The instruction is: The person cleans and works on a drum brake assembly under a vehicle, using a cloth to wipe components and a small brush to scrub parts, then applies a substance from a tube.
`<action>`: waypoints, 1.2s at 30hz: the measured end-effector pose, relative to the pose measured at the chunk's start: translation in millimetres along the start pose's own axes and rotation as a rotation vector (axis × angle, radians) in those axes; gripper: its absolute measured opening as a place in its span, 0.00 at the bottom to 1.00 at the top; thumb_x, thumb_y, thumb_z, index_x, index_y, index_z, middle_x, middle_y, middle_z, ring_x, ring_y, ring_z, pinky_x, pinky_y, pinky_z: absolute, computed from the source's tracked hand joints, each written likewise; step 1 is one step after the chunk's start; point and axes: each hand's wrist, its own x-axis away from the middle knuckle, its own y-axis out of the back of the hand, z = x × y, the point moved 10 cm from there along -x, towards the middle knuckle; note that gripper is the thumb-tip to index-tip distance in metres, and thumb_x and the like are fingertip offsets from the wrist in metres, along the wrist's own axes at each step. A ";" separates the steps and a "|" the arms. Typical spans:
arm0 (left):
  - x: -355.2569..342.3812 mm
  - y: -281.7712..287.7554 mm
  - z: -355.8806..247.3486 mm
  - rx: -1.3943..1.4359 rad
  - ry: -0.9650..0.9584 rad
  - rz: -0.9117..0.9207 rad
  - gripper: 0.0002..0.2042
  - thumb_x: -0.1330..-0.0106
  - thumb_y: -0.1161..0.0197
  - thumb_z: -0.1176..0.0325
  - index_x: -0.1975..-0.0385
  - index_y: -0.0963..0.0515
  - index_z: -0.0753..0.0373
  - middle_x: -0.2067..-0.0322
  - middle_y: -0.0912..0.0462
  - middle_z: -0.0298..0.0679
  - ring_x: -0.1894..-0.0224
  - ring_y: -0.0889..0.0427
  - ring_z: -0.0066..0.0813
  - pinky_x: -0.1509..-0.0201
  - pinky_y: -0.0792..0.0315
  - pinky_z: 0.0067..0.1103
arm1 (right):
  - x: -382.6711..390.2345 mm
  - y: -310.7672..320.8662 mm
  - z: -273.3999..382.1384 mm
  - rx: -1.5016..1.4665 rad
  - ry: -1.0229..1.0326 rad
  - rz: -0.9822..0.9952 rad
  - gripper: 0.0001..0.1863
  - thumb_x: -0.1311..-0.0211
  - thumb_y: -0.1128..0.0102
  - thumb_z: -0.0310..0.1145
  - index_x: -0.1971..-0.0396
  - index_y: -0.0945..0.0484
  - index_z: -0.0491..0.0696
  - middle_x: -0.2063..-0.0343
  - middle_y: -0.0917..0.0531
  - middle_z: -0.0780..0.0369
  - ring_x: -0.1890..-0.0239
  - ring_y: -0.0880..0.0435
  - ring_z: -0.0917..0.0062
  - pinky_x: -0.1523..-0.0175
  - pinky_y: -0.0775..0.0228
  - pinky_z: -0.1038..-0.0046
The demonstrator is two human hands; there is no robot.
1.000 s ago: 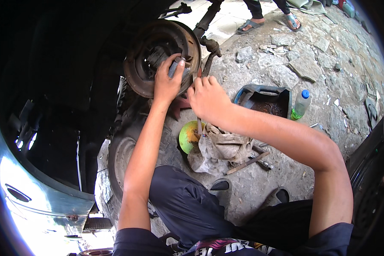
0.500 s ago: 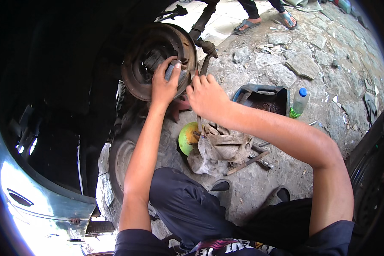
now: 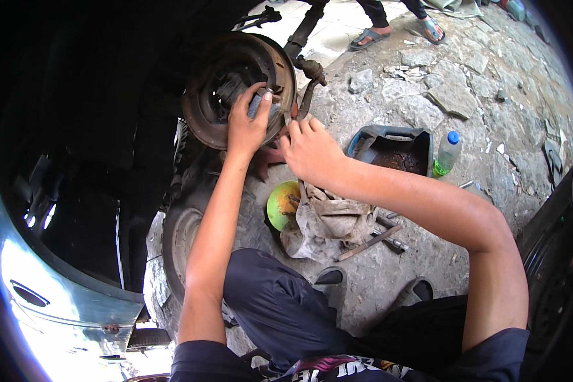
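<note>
A rusty round brake plate (image 3: 200, 124) hangs under the vehicle body at the upper left. My left hand (image 3: 247, 124) reaches into its lower right part. Its fingers and thumb are closed round a grey metal part (image 3: 256, 106) there; the part's exact kind does not show. Just right of the plate's rim, my right hand (image 3: 313, 151) is closed on a long thin metal bar (image 3: 303, 191). The bar's lower end sticks out below the fist, over a dirty rag (image 3: 340, 216). Its middle is hidden by the fingers.
A lime-green bowl (image 3: 280, 207) sits beside the rag, near a tyre (image 3: 184, 235). Metal tools (image 3: 372, 243) lie to the right. Farther off stand a cut-open dark container (image 3: 430, 149) and a blue-capped bottle (image 3: 447, 156). Another person's sandalled feet (image 3: 370, 37) are at the top.
My right hand has shifted slightly right and down with the bar. The brake plate has moved a little to the right in view; my left hand keeps its grip.
</note>
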 end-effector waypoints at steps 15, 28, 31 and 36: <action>-0.2 0.0 -2.9 0.005 -0.020 -0.006 0.16 0.29 0.37 0.61 0.47 0.19 0.63 0.52 0.17 0.51 0.46 0.19 0.49 0.39 0.29 0.33 | -1.3 -3.1 -4.7 -0.033 -0.008 0.043 0.10 0.40 0.46 0.34 0.67 0.21 0.43 0.65 0.19 0.54 0.61 0.18 0.64 0.54 0.31 0.64; 0.0 -2.2 -0.6 0.026 -0.022 -0.015 0.16 0.30 0.36 0.61 0.47 0.19 0.63 0.52 0.17 0.51 0.46 0.19 0.49 0.40 0.29 0.33 | -3.4 -3.3 -12.0 -0.064 -0.035 0.025 0.09 0.41 0.45 0.33 0.68 0.21 0.44 0.66 0.19 0.54 0.60 0.17 0.64 0.54 0.30 0.64; 0.5 -0.3 -1.5 0.019 -0.021 -0.017 0.16 0.30 0.36 0.61 0.47 0.19 0.63 0.52 0.17 0.51 0.47 0.19 0.48 0.40 0.28 0.33 | -9.2 -3.2 -17.6 0.014 -0.045 -0.007 0.09 0.41 0.45 0.33 0.68 0.21 0.44 0.67 0.19 0.54 0.60 0.18 0.64 0.54 0.30 0.65; -0.9 -6.5 -1.7 0.037 -0.010 -0.002 0.16 0.30 0.36 0.61 0.47 0.19 0.63 0.52 0.17 0.51 0.47 0.19 0.48 0.40 0.28 0.33 | -21.5 3.3 -44.2 0.064 -0.066 -0.055 0.10 0.40 0.47 0.34 0.68 0.20 0.43 0.65 0.19 0.53 0.60 0.18 0.64 0.54 0.31 0.64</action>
